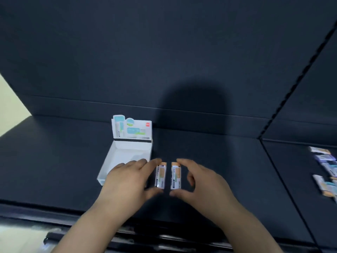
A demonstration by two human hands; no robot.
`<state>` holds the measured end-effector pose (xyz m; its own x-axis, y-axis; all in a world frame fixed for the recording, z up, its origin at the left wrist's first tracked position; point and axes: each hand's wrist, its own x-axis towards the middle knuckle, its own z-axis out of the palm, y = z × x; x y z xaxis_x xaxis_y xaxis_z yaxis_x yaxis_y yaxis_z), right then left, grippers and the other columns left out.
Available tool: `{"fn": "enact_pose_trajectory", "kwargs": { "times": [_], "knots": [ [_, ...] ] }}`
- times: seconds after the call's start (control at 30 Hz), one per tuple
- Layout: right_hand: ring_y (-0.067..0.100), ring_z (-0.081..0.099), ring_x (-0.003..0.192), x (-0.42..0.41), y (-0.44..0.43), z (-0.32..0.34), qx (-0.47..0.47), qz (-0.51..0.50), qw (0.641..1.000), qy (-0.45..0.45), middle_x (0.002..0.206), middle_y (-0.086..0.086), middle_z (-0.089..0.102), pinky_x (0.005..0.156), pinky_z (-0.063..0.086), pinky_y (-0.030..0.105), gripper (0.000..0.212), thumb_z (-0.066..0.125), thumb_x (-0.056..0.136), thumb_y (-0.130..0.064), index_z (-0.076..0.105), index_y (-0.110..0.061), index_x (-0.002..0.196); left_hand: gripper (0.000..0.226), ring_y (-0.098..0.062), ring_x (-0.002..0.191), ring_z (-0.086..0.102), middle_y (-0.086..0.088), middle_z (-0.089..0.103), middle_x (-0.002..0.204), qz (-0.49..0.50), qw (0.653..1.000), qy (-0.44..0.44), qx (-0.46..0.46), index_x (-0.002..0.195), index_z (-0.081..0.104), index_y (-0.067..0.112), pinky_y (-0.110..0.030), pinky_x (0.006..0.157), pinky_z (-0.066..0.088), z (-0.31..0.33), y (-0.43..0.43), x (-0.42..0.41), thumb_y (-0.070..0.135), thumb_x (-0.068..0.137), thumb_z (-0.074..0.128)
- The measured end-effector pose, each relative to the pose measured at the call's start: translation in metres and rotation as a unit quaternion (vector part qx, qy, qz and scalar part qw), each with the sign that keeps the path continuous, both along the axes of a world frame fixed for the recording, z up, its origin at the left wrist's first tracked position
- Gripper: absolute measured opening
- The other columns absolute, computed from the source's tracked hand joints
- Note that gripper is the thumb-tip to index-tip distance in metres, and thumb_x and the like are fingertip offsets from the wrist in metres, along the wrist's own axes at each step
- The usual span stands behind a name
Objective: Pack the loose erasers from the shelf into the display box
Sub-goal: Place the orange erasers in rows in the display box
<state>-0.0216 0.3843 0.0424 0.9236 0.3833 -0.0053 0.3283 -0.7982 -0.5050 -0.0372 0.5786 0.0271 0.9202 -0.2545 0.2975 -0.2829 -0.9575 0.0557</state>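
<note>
The white display box (125,152) sits open on the dark shelf (54,161), its teal-printed header card upright at the back. Just right of it are two erasers, parallel and slightly apart. The left grip (127,181) pinches the left eraser (160,177) end to end, and the right grip (204,183) the right eraser (176,177). Each seems white-sleeved with an orange tip. More loose erasers (326,168) lie scattered far right.

Dark shelf (54,161), open white display box (125,152) w/ lid up, loose erasers (325,157) far right
</note>
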Motion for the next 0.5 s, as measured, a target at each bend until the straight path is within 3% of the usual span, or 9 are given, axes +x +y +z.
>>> {"fn": "enact_pose_trajectory", "kwargs": {
  "times": [0.13,0.27,0.4,0.5],
  "knots": [
    [-0.003,0.043,0.068,0.005,0.061,0.001,0.047,-0.024,0.999,-0.005,0.072,-0.018,0.039,0.058,0.032,0.014,0.071,0.068,0.072,-0.054,0.032,-0.048,0.133,0.07,-0.013,0.051,0.059,0.011,0.06,0.064,-0.007,1.0,-0.001,0.006,0.102,0.069,0.022,-0.022,0.044,0.039,0.003,0.065,0.012,0.055,0.042,0.085],
    [-0.009,0.041,0.069,0.008,0.093,0.002,0.062,-0.044,0.997,-0.01,0.074,-0.026,0.035,0.059,0.031,0.01,0.072,0.07,0.073,-0.05,0.033,-0.046,0.134,0.071,-0.014,0.054,0.061,0.01,0.061,0.066,0.014,1.0,0.004,0.004,0.107,0.068,0.023,-0.02,0.049,0.035,0.008,0.104,0.028,0.052,0.044,0.086],
    [-0.009,0.039,0.076,0.023,0.105,0.009,0.025,-0.041,0.999,-0.022,0.077,-0.029,0.034,0.063,0.03,0.008,0.071,0.065,0.077,-0.052,0.027,-0.045,0.138,0.067,-0.01,0.095,0.058,0.014,0.06,0.105,0.064,0.997,0.045,0.0,0.135,0.034,0.04,-0.024,0.069,0.038,0.014,0.116,0.045,0.062,0.077,0.058],
    [-0.002,0.043,0.098,0.04,0.119,0.011,-0.03,-0.014,0.998,-0.044,0.104,-0.027,0.048,0.075,0.034,0.016,0.072,0.061,0.08,-0.054,0.025,-0.039,0.141,0.063,-0.008,0.101,0.055,0.015,0.055,0.112,0.083,0.992,0.096,0.013,0.135,0.028,0.042,-0.023,0.069,0.036,0.007,0.119,0.06,0.063,0.081,0.051]
  ]
}}
